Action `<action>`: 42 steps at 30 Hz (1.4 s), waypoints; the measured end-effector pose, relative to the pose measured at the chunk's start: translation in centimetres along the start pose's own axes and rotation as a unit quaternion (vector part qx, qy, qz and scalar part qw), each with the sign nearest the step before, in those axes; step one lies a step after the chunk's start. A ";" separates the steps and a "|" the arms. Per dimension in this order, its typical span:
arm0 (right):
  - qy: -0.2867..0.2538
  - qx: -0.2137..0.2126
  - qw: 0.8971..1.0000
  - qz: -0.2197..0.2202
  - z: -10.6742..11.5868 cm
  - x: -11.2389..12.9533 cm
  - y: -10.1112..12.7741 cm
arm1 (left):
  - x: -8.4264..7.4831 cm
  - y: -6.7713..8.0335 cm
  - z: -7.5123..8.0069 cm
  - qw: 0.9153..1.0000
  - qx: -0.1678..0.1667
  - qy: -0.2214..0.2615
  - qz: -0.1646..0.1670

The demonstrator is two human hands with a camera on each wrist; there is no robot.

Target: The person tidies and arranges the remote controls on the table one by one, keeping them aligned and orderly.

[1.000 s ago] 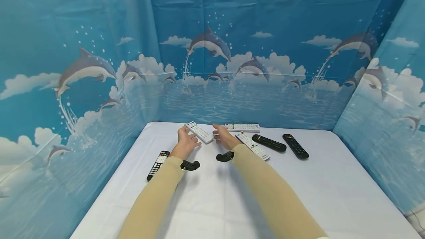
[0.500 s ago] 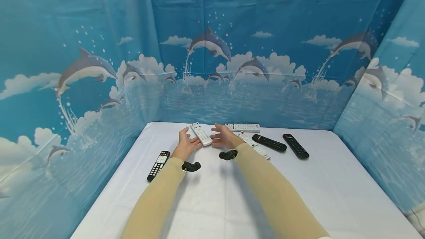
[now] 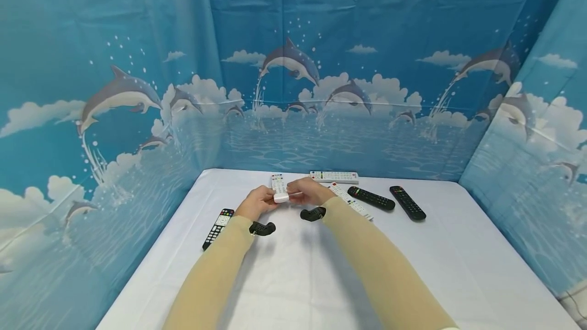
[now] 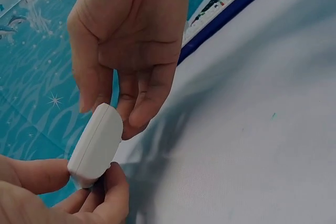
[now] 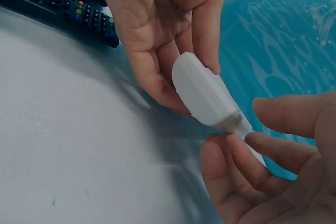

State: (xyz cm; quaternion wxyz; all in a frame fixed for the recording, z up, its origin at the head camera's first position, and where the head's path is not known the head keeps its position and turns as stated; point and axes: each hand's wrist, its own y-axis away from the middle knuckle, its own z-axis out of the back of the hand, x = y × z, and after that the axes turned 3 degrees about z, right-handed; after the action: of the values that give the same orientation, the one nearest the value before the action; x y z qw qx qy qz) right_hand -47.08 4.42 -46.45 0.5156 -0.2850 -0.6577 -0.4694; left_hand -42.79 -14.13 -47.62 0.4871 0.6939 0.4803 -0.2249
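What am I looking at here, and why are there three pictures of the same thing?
No machine here: a person wears three cameras, one on the head and one on each wrist. The head view looks down over a white table with blue dolphin cloth behind. The left hand and right hand together hold a white remote above the table. The wrist views show its back close up, pinched between fingers. On the table lie two more white remotes and three black remotes.

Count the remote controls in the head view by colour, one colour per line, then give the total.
White remotes: 3, one held up by both hands, one at the back, one beside the right arm.
Black remotes: 3.
Total: 6
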 end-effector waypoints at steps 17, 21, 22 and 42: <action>0.035 0.018 0.999 0.008 0.0 2.4 1.7 | -1.8 1.6 -0.3 0.996 0.068 -0.066 0.004; 0.032 0.019 0.999 0.013 -0.2 2.7 2.2 | -2.0 1.2 -0.2 0.996 0.053 -0.072 0.002; 0.030 0.019 0.999 0.015 -0.3 2.8 2.3 | -2.0 1.2 -0.2 0.996 0.049 -0.072 0.003; 0.008 0.032 0.999 0.017 -1.8 1.7 5.0 | -2.3 4.2 0.8 0.980 0.030 -0.195 -0.002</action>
State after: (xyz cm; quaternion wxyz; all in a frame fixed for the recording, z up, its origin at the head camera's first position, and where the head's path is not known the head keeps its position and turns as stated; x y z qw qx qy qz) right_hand -42.54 4.60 -43.17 0.5378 -0.2754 -0.6631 -0.4418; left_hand -39.92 -16.11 -44.22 0.5499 0.6504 0.3703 -0.3707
